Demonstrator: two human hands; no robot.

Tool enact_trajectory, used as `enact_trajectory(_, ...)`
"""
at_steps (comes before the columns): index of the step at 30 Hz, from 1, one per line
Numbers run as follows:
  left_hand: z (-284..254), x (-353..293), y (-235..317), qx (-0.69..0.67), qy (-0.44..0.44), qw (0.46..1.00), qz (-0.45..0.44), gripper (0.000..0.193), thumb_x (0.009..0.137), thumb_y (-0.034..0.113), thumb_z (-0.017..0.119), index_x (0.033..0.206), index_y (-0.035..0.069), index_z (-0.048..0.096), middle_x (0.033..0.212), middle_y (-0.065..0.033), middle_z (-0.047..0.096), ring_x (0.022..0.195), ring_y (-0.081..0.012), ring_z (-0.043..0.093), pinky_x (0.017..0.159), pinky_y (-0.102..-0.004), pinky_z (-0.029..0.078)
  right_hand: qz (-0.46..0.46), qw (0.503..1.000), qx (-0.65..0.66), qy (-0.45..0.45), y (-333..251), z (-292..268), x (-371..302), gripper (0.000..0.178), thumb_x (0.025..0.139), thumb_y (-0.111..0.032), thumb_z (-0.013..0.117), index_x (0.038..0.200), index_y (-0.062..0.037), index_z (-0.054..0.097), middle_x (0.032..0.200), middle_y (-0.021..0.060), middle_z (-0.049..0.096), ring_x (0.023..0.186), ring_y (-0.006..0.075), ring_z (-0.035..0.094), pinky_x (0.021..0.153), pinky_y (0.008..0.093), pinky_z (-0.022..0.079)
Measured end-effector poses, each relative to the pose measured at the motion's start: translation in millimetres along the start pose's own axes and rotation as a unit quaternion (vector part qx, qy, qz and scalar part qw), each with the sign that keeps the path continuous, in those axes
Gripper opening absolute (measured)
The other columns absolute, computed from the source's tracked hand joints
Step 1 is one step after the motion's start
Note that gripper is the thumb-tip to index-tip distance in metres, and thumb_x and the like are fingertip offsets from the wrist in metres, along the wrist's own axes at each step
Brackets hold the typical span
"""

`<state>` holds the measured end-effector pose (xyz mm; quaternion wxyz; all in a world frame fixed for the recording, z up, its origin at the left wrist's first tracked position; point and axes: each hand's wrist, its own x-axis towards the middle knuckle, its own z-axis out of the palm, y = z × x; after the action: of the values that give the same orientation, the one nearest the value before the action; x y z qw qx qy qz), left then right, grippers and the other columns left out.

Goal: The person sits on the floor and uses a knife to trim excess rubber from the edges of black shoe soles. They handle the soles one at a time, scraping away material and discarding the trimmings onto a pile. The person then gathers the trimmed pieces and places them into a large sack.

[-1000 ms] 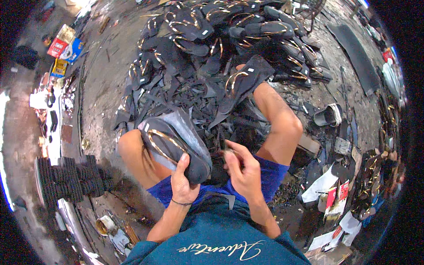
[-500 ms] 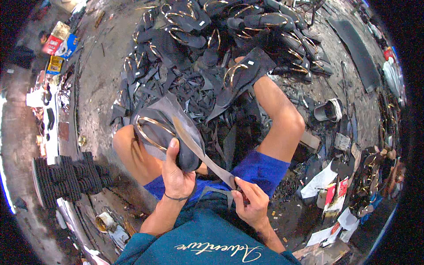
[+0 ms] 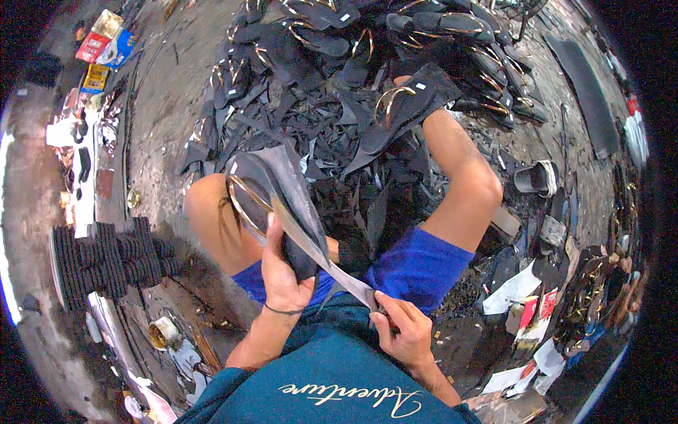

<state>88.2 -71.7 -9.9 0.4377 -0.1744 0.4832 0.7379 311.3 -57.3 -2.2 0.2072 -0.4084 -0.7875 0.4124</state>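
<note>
My left hand (image 3: 286,279) is closed around the heel end of a black flip-flop (image 3: 299,256) with gold straps, its thumb on top. A wider grey-black sole sheet (image 3: 300,191) sticks out past the flip-flop's far and right edges. In my right hand (image 3: 402,325), pinched between thumb and fingers, is the near end of a long, thin, shiny knife (image 3: 342,278). The blade lies slantwise along the flip-flop's right side, its far end near my left thumb. My fingers hide the knife's grip.
Another gold-strapped flip-flop on an untrimmed sheet (image 3: 406,106) rests by my right foot. Black rubber scraps (image 3: 318,120) cover the floor between my legs. Beyond lies a heap of flip-flops (image 3: 452,28). Stacked black soles (image 3: 106,265) stand at left; a tin (image 3: 164,332) sits nearer.
The flip-flop has turned slightly in my left hand, and the knife has shifted a little over it. My right hand keeps nearly the same place. The surroundings have slid a little in view.
</note>
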Motion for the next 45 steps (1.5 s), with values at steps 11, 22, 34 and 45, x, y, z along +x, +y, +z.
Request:
enact_trajectory(11, -26.2, -0.7, -10.7, 0.084, -0.028, 0.994, 0.063, 0.035, 0.1, 0.036, 0.052, 0.122, 0.01, 0.06, 0.107, -0.0021, 0.068, 0.095, -0.0158, 0.065, 0.088, -0.0328, 0.051, 0.077, 0.989, 0.089, -0.085, -17.9, 15.9, 48.9, 0.025, 0.09, -0.023, 0.068, 0.11, -0.0074, 0.069, 0.078, 0.0146, 0.067, 0.063, 0.0288, 0.067, 0.056, 0.0387, 0.054)
enact_trajectory(22, -28.1, -1.3, 0.3, 0.078, -0.071, 0.993, 0.06, 0.029, 0.099, 0.035, 0.058, 0.104, 0.007, 0.06, 0.085, -0.0015, 0.065, 0.075, -0.0107, 0.063, 0.067, -0.0256, 0.052, -0.011, 0.995, 0.101, -0.008, -7.7, 72.3, 95.8, 0.033, 0.086, -0.012, 0.069, 0.119, -0.0078, 0.066, 0.082, 0.0148, 0.067, 0.067, 0.0261, 0.068, 0.058, 0.0352, 0.054)
enact_trajectory(34, -51.4, -42.0, -9.4, 0.212, -0.019, 0.977, 0.024, 0.025, 0.092, 0.033, 0.066, 0.099, 0.01, 0.06, 0.077, -0.0028, 0.064, 0.06, -0.0161, 0.062, 0.053, -0.0315, 0.053, 0.061, 0.978, 0.181, -0.081, 25.5, 113.8, 209.7, 0.038, 0.094, -0.035, 0.062, 0.101, 0.0022, 0.068, 0.076, 0.0131, 0.068, 0.062, 0.0205, 0.062, 0.059, 0.0361, 0.05)
enact_trajectory(45, -30.7, 25.8, 94.1, 0.519, -0.191, 0.815, 0.172, 0.04, 0.093, 0.015, 0.066, 0.128, 0.002, 0.051, 0.112, -0.0057, 0.064, 0.1, -0.0174, 0.061, 0.091, -0.0322, 0.049, 0.01, 0.934, 0.357, -0.015, -35.4, 45.3, 123.9, 0.049, 0.087, -0.025, 0.075, 0.125, 0.0003, 0.057, 0.095, 0.0135, 0.069, 0.083, 0.0193, 0.067, 0.076, 0.0327, 0.053)
